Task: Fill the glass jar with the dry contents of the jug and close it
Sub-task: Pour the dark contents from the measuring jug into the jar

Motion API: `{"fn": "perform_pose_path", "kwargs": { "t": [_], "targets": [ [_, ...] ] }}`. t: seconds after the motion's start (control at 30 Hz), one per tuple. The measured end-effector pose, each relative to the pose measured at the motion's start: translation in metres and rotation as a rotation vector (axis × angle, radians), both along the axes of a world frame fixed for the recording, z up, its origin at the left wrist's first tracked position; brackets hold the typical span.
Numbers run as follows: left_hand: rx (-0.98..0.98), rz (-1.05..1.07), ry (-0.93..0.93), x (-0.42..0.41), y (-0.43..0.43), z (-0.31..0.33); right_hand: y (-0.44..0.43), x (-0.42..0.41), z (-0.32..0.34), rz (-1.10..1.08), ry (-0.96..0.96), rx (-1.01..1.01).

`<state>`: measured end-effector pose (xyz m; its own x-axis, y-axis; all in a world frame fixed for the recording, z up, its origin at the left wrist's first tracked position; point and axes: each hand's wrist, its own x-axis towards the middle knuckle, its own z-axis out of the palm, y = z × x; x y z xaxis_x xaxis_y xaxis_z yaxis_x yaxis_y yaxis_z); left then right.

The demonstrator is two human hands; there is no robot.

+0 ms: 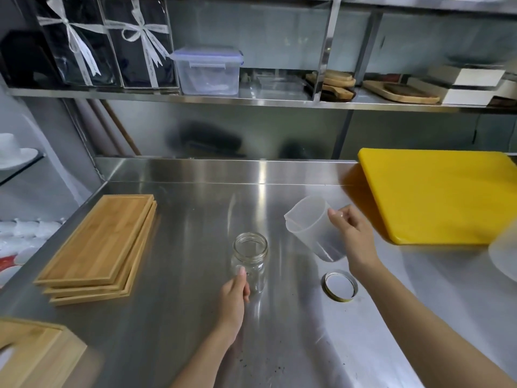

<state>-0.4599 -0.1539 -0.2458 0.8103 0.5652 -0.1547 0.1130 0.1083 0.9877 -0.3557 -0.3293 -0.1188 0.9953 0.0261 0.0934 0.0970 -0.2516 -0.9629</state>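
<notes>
An open clear glass jar point(249, 259) stands upright on the steel counter point(181, 317), and it looks empty. My left hand point(234, 296) holds its lower near side. To the right, my right hand point(353, 238) grips the handle side of a translucent plastic jug point(312, 226). The jug is lifted off the counter and tilted with its spout toward the jar; dark contents show near its bottom. The jar's round metal lid point(341, 285) lies flat on the counter just in front of the jug, apart from both hands.
A stack of bamboo trays point(98, 247) lies at the left, another wooden board point(36, 357) at the near left corner. A yellow cutting board point(439, 194) fills the far right. A blurred translucent object point(503, 256) is at the right edge. Shelves above hold boxes and boards.
</notes>
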Motion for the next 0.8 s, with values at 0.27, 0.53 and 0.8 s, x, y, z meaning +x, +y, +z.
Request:
{"fn": "perform_pose_path", "kwargs": {
  "t": [0.27, 0.53, 0.8],
  "targets": [
    [-0.025, -0.024, -0.042, 0.0, 0.009, -0.006, 0.002, -0.002, 0.045, 0.164, -0.289, -0.022],
    [-0.034, -0.052, -0.073, -0.005, 0.01, -0.008, 0.028, 0.003, 0.07, 0.39, -0.437, -0.421],
    [-0.04, -0.044, -0.082, -0.009, 0.009, -0.011, 0.056, 0.005, 0.076, 0.507, -0.547, -0.653]
  ]
}}
